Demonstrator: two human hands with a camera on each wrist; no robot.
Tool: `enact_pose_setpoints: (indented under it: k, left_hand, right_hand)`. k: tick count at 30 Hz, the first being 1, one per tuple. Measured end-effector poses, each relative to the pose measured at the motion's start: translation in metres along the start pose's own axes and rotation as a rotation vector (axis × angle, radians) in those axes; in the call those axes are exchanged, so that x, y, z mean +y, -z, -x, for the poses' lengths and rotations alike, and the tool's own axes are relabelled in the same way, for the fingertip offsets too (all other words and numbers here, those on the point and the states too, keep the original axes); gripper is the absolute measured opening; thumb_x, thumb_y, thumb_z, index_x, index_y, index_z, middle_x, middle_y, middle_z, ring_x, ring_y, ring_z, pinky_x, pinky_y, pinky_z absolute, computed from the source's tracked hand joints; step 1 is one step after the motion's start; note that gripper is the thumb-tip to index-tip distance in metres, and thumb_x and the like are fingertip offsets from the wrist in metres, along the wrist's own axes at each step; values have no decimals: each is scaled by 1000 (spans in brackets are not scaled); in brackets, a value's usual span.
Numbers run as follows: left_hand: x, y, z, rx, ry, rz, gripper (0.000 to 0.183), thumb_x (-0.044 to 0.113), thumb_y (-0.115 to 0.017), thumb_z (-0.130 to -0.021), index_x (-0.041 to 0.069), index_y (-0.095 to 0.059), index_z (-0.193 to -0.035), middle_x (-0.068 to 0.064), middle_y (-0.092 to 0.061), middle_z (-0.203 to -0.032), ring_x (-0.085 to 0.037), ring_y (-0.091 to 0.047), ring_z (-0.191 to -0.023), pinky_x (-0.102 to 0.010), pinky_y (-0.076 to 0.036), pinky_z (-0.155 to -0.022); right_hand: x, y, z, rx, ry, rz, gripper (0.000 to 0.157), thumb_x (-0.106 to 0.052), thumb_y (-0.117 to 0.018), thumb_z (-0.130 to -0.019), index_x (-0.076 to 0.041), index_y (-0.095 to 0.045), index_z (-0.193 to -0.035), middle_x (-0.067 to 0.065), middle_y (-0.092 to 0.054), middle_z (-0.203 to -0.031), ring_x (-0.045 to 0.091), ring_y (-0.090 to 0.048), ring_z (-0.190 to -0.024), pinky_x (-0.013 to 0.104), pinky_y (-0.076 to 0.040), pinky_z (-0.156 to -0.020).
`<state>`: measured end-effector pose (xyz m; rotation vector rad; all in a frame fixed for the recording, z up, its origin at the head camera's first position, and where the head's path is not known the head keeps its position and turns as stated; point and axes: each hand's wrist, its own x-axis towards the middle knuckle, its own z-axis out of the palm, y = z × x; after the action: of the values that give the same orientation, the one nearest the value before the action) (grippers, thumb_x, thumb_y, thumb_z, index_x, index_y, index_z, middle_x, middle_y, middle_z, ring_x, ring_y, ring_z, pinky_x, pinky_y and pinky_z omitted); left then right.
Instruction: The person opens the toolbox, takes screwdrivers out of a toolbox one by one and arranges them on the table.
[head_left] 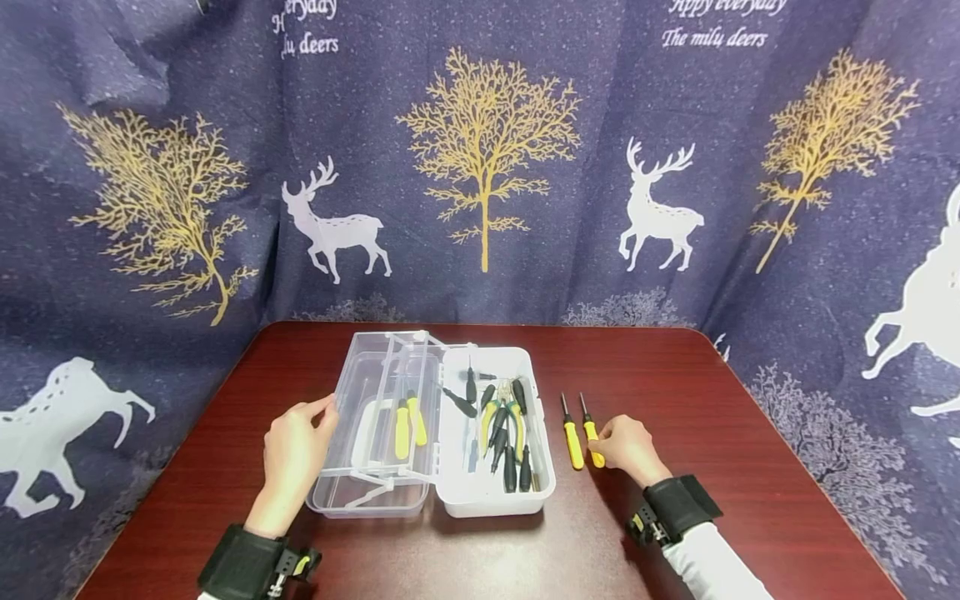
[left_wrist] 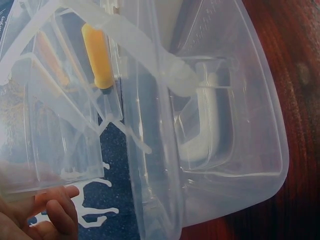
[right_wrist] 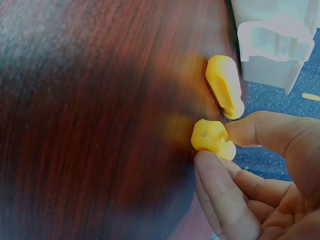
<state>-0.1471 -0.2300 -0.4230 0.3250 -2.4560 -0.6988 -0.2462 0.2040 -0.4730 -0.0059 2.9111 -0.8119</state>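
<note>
On the table my right hand pinches the yellow handle of a screwdriver between thumb and fingers. Its dark shaft points away from me. A second yellow-handled screwdriver lies just left of it. My left hand pinches the left edge of the clear folding tray of an opened toolbox. Two yellow-handled screwdrivers lie in the clear tray section. The white toolbox body holds pliers with yellow-green grips and several black-handled tools.
Below the raised tray sits the clear lid, with a white handle showing on it. White hinge arms join tray and lid. The reddish-brown table ends at a dark patterned curtain.
</note>
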Motion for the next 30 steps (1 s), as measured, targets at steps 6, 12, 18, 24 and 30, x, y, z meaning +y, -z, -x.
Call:
enact_pose_setpoints:
  k: [6,12,18,24,30]
  left_hand:
    - [1,1,0,5,-12,5,26,15,-59,-89,9,-73,-109,-22,-72,-97,-47,-64,-80,-56,-48,-63]
    - [1,1,0,1,-7,3,26,16,-59,-89,8,-73,-109,-22,-72,-96,-47,-64,-79,-56,-48,-62]
    - [-1,0,0,-6,-1,-3,26,17,-59,-90,8,-74,-109,-22,-72,-95,-45,-64,-73,-52,-48,-58]
    - [-3,-2,1,-1,4,0,27,19,-59,-89,9,-74,-109,-22,-72,-97,-43,-64,-70,-51,-48,-56]
    - [-4,-2,1,7,7,5,27,19,-59,-89,9,-74,-109,-21,-72,-97,-46,-64,-75,-54,-49,-59]
  right_hand:
    - [0,1,-1,-10,-9,-5,29,-16,-70,-78,-7,-59,-53,-4,-53,-46,9,-55,-45,23,-42,-47]
    - [-1,2,1,-25,-12,-15,31,-17,-70,-79,-7,-57,-52,-2,-52,-46,11,-56,-46,23,-42,-48]
    - [-2,3,2,-23,-9,-10,30,-17,-70,-79,-6,-59,-54,-2,-53,-47,12,-57,-46,24,-43,-48]
    - [-2,3,4,-42,-29,-29,31,-16,-70,-81,-6,-57,-54,-1,-51,-48,13,-60,-48,24,-46,-49]
    - [-3,4,5,-32,-26,-22,29,-17,-70,-80,-5,-60,-56,0,-55,-49,12,-60,-48,24,-44,-48]
